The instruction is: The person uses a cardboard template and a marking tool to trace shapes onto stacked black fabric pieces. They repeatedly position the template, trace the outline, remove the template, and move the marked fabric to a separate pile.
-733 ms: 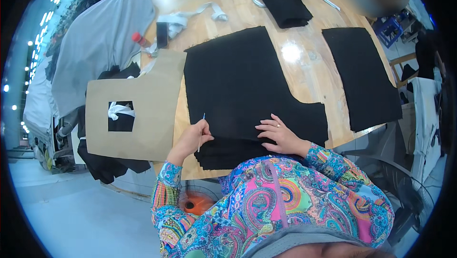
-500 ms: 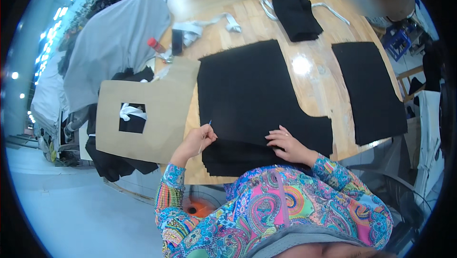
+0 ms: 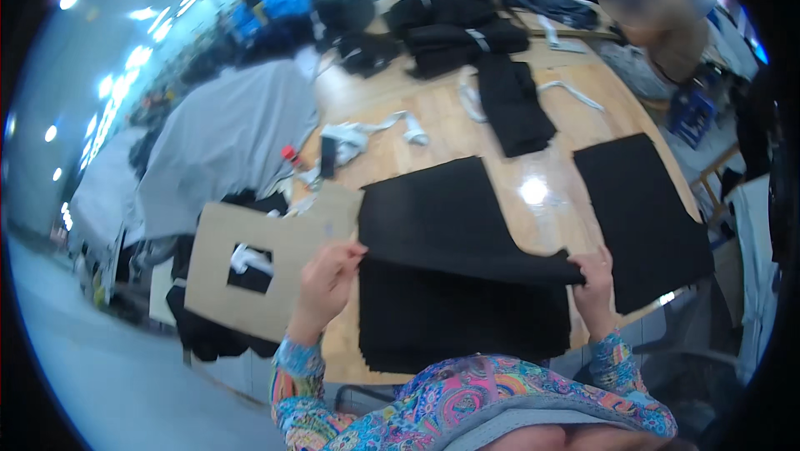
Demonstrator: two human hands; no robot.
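A stack of black cut fabric panels lies in front of me on the wooden table. My left hand is closed in a pinch at the left edge of the top fabric panel. At its right side, by the narrow projecting corner, my right hand grips the same panel. The panel's near edge is raised between my hands, and the layers beneath show nearer to me. Left of the stack lies a tan cardboard pattern with a rectangular cut-out, close to my left hand.
Another black panel lies at the right table edge. A folded black piece, white strips, a dark phone-like object and a red-capped container lie farther back. A grey cloth drapes at left; a person is at far right.
My right hand has moved right from the panel's middle to its right edge. My left hand has shifted to the left edge; its small blue-tipped tool no longer shows. The near edge has risen; the view tilted up.
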